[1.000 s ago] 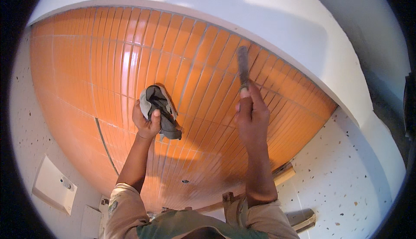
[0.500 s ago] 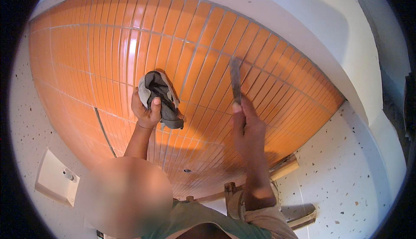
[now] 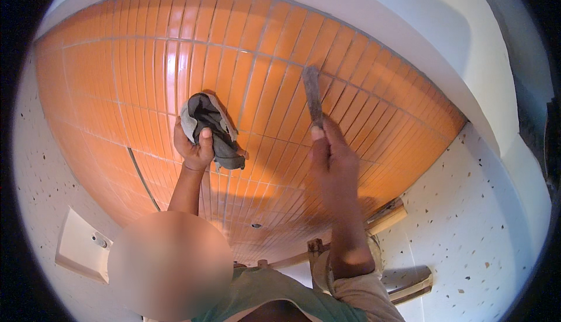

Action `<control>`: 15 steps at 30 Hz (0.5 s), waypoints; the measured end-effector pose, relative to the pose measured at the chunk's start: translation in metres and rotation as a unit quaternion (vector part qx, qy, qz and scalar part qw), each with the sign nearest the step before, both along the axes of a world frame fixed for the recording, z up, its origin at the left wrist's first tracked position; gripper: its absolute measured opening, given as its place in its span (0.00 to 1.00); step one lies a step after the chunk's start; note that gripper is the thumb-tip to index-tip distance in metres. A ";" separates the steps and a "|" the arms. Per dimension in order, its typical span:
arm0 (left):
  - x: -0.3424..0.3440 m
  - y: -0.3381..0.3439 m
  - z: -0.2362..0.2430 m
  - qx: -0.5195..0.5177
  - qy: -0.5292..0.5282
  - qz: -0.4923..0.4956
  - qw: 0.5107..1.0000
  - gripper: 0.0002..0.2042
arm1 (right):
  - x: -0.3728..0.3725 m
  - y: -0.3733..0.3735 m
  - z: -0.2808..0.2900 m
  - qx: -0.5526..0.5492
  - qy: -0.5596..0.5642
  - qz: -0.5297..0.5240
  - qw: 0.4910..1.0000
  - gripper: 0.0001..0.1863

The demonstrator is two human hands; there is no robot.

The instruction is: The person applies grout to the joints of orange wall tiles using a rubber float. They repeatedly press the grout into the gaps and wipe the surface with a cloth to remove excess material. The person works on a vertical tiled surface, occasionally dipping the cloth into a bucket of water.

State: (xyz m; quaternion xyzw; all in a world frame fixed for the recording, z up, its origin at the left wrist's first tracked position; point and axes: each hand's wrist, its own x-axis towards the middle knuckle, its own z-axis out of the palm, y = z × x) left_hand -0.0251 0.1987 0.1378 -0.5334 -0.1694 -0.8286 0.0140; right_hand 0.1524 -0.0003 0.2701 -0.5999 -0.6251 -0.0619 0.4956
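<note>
My left hand (image 3: 194, 146) is closed on a bunched dark grey cloth (image 3: 215, 138) with a lighter grey side, thumb on top, against or just in front of the orange tiled wall (image 3: 140, 76). To the right, my right hand (image 3: 332, 152) grips a narrow, flat grey metal scraper (image 3: 313, 93), its thumb laid along the lower end. The scraper's tip points up and lies at a horizontal grout line between tall slim tiles. Whether the tip presses on the surface I cannot tell. My fingers partly hide the scraper's lower end.
A dark strip (image 3: 143, 177) runs down the tiles at the left. A white recessed fixture (image 3: 82, 246) with a small pipe fitting is at lower left. Wooden pieces (image 3: 387, 217) stand at lower right beside speckled white wall (image 3: 467, 205). A pale ledge (image 3: 380, 18) curves above.
The whole view has shifted a little, with tiles and both hands appearing slightly further left. The scraper's tip sits slightly higher in the picture, still near the same grout line. Both grips are unchanged.
</note>
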 end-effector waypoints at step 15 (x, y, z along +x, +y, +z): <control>-0.001 0.003 -0.001 -0.003 0.009 -0.042 0.999 0.23 | 0.013 -0.005 0.009 0.021 -0.013 0.050 0.998 0.18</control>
